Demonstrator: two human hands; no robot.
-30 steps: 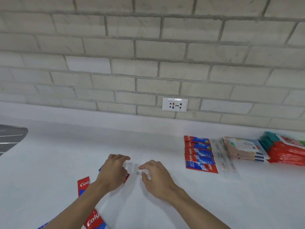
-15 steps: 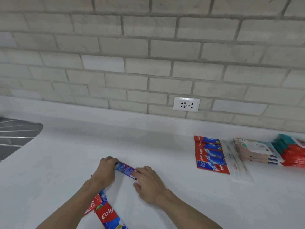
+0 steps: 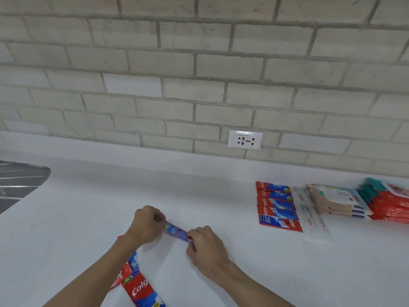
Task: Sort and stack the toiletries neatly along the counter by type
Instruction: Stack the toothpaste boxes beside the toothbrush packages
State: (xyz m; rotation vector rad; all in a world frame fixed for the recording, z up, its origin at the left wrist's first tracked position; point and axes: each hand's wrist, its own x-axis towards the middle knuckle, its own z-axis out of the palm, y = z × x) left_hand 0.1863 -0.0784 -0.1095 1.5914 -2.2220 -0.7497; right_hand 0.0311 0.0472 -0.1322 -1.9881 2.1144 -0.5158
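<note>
Grip, left: the left hand [image 3: 147,224] has its fingers curled, pinching the far end of a toothpaste sachet [image 3: 176,232].
Grip, right: the right hand [image 3: 205,247] is clamped on the near end of the same sachet, thumb and fingers closed round it.
Held sachet: blue and red, stretched between the two hands and slanting from upper left down to lower right. It sits low over the white counter [image 3: 88,207], near the front middle; cannot tell whether it touches.
Sachet strip [image 3: 137,286]: red and blue, "Colg" legible, lying on the counter beside the left forearm and running off the bottom edge. Whether it joins the held sachet is hidden by the left hand.
Toothpaste stack [image 3: 277,207]: overlapping sachets in one column towards the wall, well apart from the hands, to their right.
Clear packets [image 3: 312,216]: just beside the toothpaste stack on its right; contents too blurred to read.
Pale packs [image 3: 338,201]: flat cream and pink packs piled up, next along to the right.
Red packs [image 3: 391,202]: a pile with teal ends, touching the pale packs, cut off by the right edge.
Wall [image 3: 199,74]: pale brick, with a white socket plate [image 3: 245,140] just above the counter's back edge.
Far left: grey ribbed metal surface [image 3: 17,185], set into the counter.
</note>
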